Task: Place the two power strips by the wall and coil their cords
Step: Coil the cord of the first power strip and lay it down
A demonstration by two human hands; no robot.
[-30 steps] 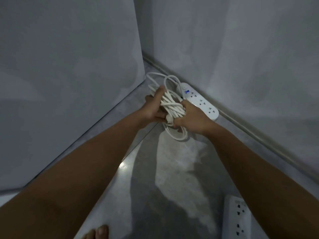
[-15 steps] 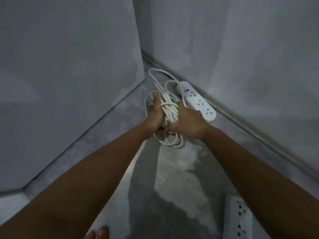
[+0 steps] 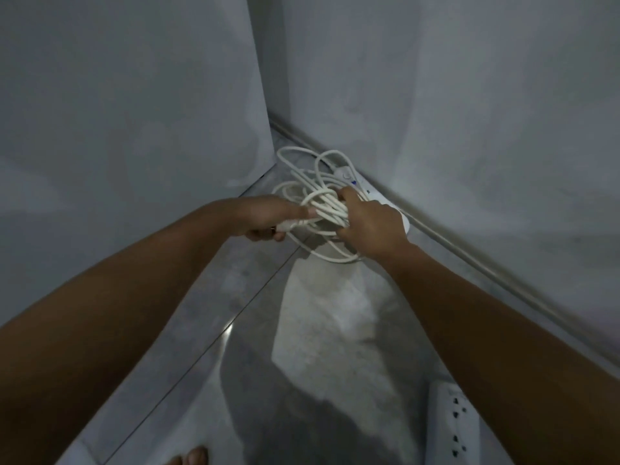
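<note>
**Both hands on cord bundle, frame centre, in the wall corner**

Left hand [image 3: 268, 218]: comes in from lower left, forearm extended, fingers curled around the plug end of the white round-section power cord [image 3: 322, 209]. Clenched on it, knuckles up.

Right hand [image 3: 372, 226]: comes in from lower right, back of hand to camera, fingers wrapped over the bunched loops. Gripping the bundle. Hands are close together, cord strands spanning between them.

Cord: loose uneven loops, some hanging below the hands to the floor, some fanning up toward the corner. Smooth, flexible, glossy white.

First white plastic power strip [image 3: 355, 179]: upper centre, flat on the floor against the skirting of the right wall, mostly hidden behind the cord and right hand. Blue mark visible near its end.

Second white plastic power strip [image 3: 453, 427]: lower right, flat on the floor, socket holes up, partly covered by the right forearm. Well apart from the first.

Room: tight corner. Plain grey wall [image 3: 469, 129] at right, flat grey panel [image 3: 117, 112] at left, narrow gap between. Polished grey tile floor [image 3: 318, 313] open toward bottom centre. Bare toes [image 3: 193, 459] at bottom edge.
</note>
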